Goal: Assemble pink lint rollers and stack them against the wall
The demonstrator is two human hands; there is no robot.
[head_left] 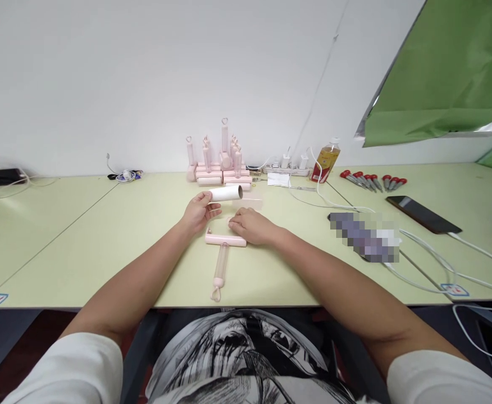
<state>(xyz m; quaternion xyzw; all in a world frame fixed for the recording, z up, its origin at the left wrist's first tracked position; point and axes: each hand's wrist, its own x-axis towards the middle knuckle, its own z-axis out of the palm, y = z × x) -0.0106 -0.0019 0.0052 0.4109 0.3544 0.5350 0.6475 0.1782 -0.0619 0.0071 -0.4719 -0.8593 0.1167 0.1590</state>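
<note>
My left hand (198,213) is closed on one end of a white sticky paper roll (224,193), its thumb on top and the lower fingers partly spread. The roll is raised above the table, its open brown core facing right. Below it lies a pink lint roller handle (226,240) with a clear grip (221,264) and a heart-shaped loop pointing towards me. My right hand (252,225) is closed over the right end of its pink frame, hiding that end. Just behind this hand a pale pink translucent cover (248,201) lies on the table.
Several pink lint rollers (212,174) stand by the wall. To their right are a power strip (286,167), a drink bottle (327,161) and several red-capped markers (372,180). A phone (423,214) and white cables lie at the right; a coiled cable (126,176) lies back left.
</note>
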